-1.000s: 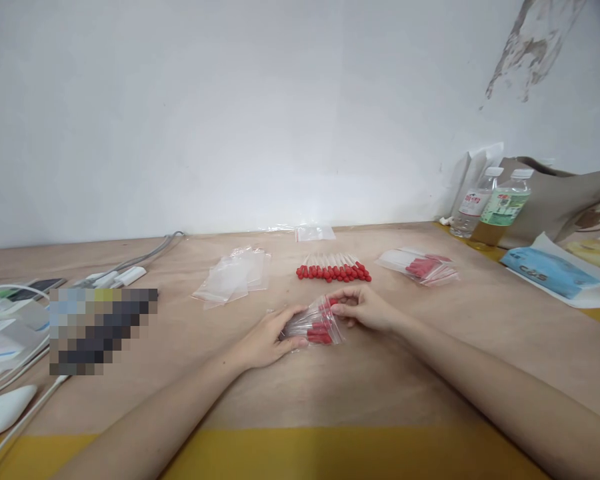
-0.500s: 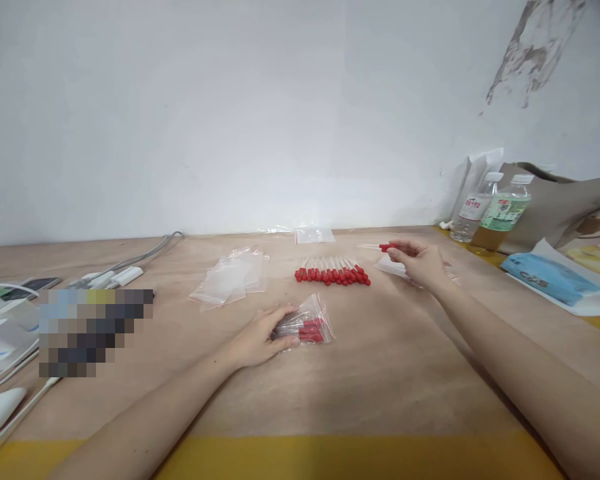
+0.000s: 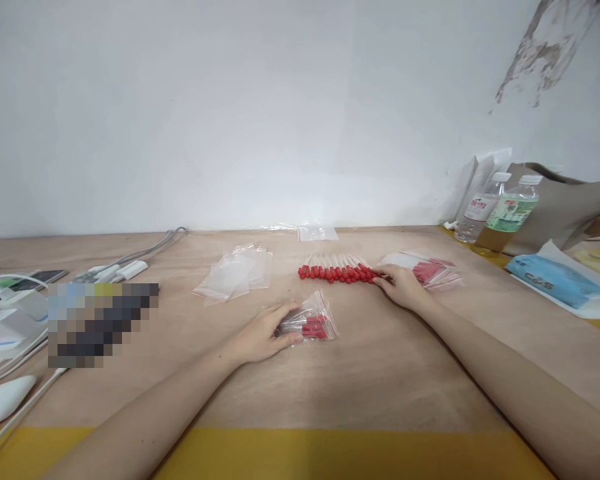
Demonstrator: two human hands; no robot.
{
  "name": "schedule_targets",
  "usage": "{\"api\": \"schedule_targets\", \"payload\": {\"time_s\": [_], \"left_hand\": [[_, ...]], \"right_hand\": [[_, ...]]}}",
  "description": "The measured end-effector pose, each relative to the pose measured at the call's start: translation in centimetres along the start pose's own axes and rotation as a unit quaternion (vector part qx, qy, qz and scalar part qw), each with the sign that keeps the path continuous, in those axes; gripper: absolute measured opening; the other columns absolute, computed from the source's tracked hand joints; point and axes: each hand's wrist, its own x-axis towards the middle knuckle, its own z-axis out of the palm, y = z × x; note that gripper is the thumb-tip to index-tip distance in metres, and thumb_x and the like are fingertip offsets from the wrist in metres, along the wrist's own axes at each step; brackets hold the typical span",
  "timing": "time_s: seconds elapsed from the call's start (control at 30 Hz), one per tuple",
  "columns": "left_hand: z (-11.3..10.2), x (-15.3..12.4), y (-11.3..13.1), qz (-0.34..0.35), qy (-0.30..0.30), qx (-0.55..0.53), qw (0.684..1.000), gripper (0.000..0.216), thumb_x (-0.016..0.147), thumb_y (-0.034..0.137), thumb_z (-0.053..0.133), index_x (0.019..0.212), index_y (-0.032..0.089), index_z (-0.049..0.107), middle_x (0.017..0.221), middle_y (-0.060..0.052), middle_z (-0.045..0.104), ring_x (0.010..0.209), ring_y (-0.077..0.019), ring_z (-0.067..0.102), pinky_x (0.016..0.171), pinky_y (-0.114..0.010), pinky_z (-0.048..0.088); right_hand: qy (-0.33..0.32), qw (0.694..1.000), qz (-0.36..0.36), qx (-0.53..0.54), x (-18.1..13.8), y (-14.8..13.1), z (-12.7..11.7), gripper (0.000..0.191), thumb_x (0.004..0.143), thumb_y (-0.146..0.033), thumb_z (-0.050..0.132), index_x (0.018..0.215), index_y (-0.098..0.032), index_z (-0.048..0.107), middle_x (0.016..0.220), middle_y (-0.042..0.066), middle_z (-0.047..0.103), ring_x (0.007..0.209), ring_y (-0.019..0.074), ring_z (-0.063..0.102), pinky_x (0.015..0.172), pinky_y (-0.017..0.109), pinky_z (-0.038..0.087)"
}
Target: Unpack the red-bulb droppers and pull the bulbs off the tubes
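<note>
My left hand point(image 3: 266, 333) rests on the table, its thumb and fingers closed around the near side of a clear zip bag point(image 3: 314, 308) that holds a few red-tipped sticks. Farther back lies a row of loose red-tipped sticks point(image 3: 330, 272), pale shafts pointing to the wall and red ends toward me. At the right end of that row, my right hand point(image 3: 401, 285) pinches the red end of a stick; whether it has more than one I cannot tell. Just beyond this hand lie filled zip bags point(image 3: 433, 270) with red ends showing through.
Flat clear bags point(image 3: 237, 272) are spread left of the row, and another bag point(image 3: 317, 233) lies by the wall. Cables, chargers point(image 3: 133, 269) and a white mouse-shaped object point(image 3: 7, 399) are at left. Bottles point(image 3: 510, 212), a blue tissue pack point(image 3: 540, 272) and a grey bag point(image 3: 570, 207) stand at right.
My right hand, with red-tipped stick in its fingers, has come down and left from above the filled bags to the row's right end. My left hand stays on its bag.
</note>
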Motion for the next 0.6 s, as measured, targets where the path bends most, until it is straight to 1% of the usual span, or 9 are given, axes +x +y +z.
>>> {"api": "schedule_targets", "payload": {"time_s": [0.1,0.17,0.2,0.23,0.27,0.33,0.4,0.5,0.6], "left_hand": [[0.0,0.0,-0.1,0.013,0.005,0.008,1.0,0.053,0.079,0.046,0.05,0.126,0.023,0.038,0.124,-0.007,0.047,0.107,-0.0221,0.048,0.09,-0.036,0.04],[0.0,0.1,-0.1,0.016,0.005,0.016,1.0,0.055,0.079,0.046,0.05,0.127,0.022,0.037,0.127,-0.008,0.045,0.111,-0.0228,0.045,0.092,-0.037,0.039],[0.0,0.1,-0.1,0.017,0.005,0.019,1.0,0.055,0.079,0.046,0.05,0.127,0.022,0.037,0.127,-0.008,0.045,0.112,-0.0229,0.045,0.092,-0.037,0.038],[0.0,0.1,-0.1,0.017,0.004,0.021,1.0,0.055,0.079,0.047,0.049,0.127,0.022,0.037,0.127,-0.009,0.045,0.112,-0.0228,0.045,0.092,-0.037,0.039],[0.1,0.1,-0.1,0.018,0.004,0.023,1.0,0.055,0.08,0.046,0.049,0.127,0.022,0.037,0.126,-0.009,0.046,0.112,-0.0227,0.046,0.092,-0.038,0.039],[0.1,0.0,-0.1,0.017,0.012,0.026,0.999,0.056,0.079,0.046,0.05,0.127,0.022,0.036,0.127,-0.009,0.045,0.114,-0.0229,0.045,0.094,-0.039,0.038],[0.3,0.0,-0.1,0.021,0.03,0.028,0.999,0.058,0.079,0.045,0.051,0.129,0.022,0.033,0.13,-0.009,0.042,0.12,-0.0232,0.039,0.098,-0.04,0.035],[0.6,0.0,-0.1,0.056,0.053,0.029,0.997,0.056,0.081,0.039,0.05,0.131,0.023,0.031,0.134,-0.007,0.038,0.126,-0.0218,0.03,0.103,-0.039,0.03],[0.8,0.1,-0.1,0.086,0.049,0.019,0.995,0.05,0.083,0.035,0.049,0.13,0.025,0.034,0.133,-0.005,0.041,0.123,-0.0201,0.035,0.102,-0.038,0.032]], "right_hand": [[0.079,0.997,-0.024,0.012,-0.1,-0.9,-0.3,0.021,0.079,-0.03,0.05,0.088,-0.018,0.064,0.085,0.007,0.064,0.08,0.0192,0.058,0.074,0.032,0.045],[0.15,0.988,-0.03,0.031,-0.3,-2.4,-0.4,0.019,0.08,-0.03,0.049,0.083,-0.018,0.064,0.078,0.006,0.062,0.077,0.0179,0.056,0.072,0.031,0.044],[0.167,0.985,-0.028,0.045,-0.5,-3.4,-0.3,0.018,0.08,-0.031,0.05,0.081,-0.018,0.063,0.074,0.005,0.061,0.073,0.017,0.055,0.069,0.03,0.043],[0.16,0.985,-0.026,0.066,-0.7,-4.5,-0.1,0.017,0.079,-0.031,0.051,0.079,-0.019,0.063,0.07,0.004,0.06,0.068,0.016,0.054,0.065,0.029,0.043],[0.119,0.988,-0.029,0.093,-1.0,-5.7,0.1,0.017,0.078,-0.031,0.052,0.077,-0.019,0.063,0.067,0.003,0.06,0.064,0.0147,0.053,0.061,0.028,0.042],[0.016,0.989,-0.054,0.139,-1.4,-8.0,0.8,0.017,0.077,-0.032,0.054,0.071,-0.019,0.063,0.062,0.002,0.058,0.061,0.0135,0.052,0.06,0.027,0.042],[-0.041,0.983,-0.066,0.169,-1.8,-9.9,1.4,0.015,0.076,-0.032,0.057,0.075,-0.02,0.065,0.062,0.001,0.057,0.062,0.0135,0.052,0.061,0.027,0.041],[-0.081,0.971,-0.097,0.201,-2.0,-11.6,1.8,0.017,0.078,-0.031,0.055,0.085,-0.02,0.066,0.072,0.003,0.059,0.07,0.0142,0.053,0.067,0.028,0.042],[-0.122,0.961,-0.137,0.208,-1.9,-12.3,1.7,0.018,0.081,-0.028,0.051,0.09,-0.021,0.065,0.085,0.004,0.059,0.081,0.0153,0.052,0.075,0.03,0.04]]}}
